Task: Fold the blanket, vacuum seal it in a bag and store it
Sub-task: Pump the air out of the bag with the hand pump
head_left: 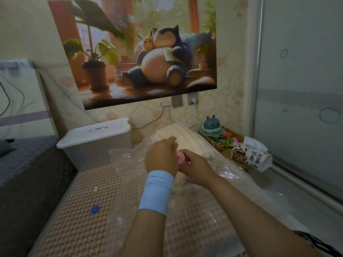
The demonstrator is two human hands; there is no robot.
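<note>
Lying inside the clear bag (128, 160) on the mat (83, 201), the cream blanket (185, 133) was topped by a pink pump (181, 158), which was gripped by the left hand (161, 157) and right hand (197, 169), fingers curled round it. Holding it square and steady was judged best.

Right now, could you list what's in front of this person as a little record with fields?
blanket: cream, inside the clear bag on the mat
right hand: fingers curled round a pink object over the bag
left hand: beside the pink object, grip hidden
storage box: lid on, left of the bag
blue piece: loose on the mat
</note>
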